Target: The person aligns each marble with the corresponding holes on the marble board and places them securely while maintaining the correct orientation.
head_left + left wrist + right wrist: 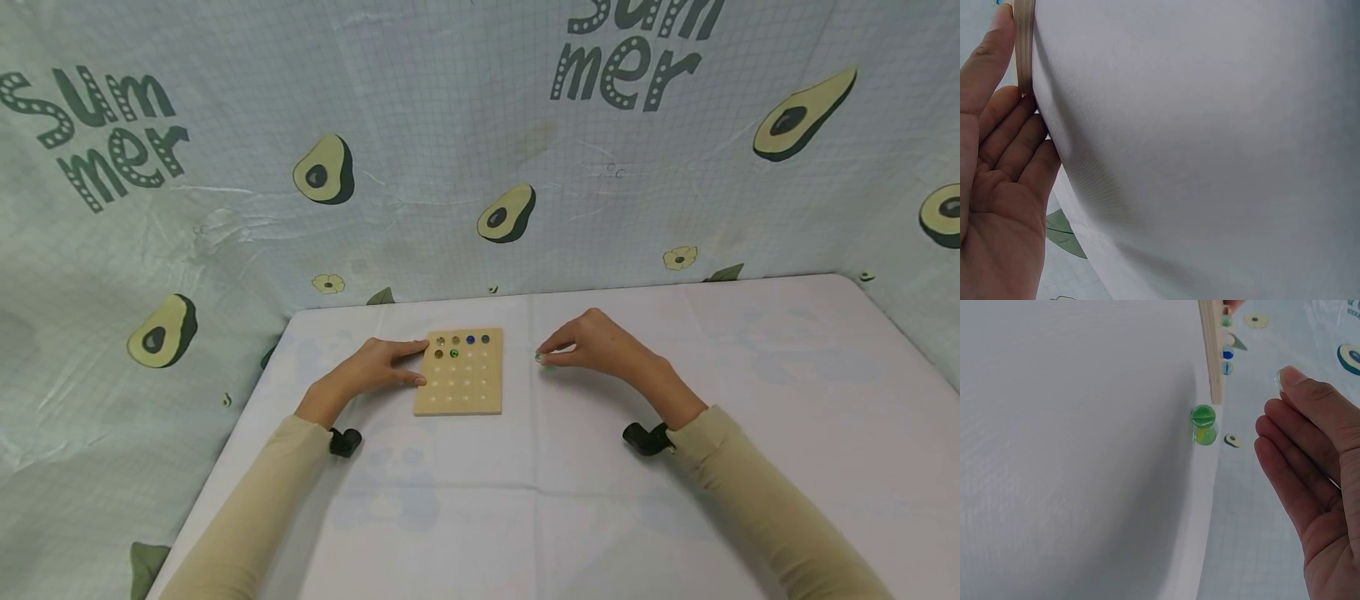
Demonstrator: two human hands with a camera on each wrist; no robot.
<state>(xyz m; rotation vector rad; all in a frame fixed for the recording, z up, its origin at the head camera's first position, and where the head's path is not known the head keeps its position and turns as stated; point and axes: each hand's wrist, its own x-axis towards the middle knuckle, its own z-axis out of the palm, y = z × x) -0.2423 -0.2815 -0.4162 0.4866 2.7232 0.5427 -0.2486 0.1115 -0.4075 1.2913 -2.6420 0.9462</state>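
Observation:
A square wooden board with rows of round hollows lies on the table. Several glass marbles sit in its far row, one of them a blue marble. The second row holds a brownish marble and a green marble. My left hand touches the board's left edge, thumb and forefinger spread apart. To the right of the board, my right hand pinches a clear marble between thumb and fingertips. Below it on the cloth are a green marble and a yellow-green marble.
A white cloth covers the table. Behind the table hangs a sheet printed with avocados and lettering. Each wrist wears a small black camera, such as the right wrist camera.

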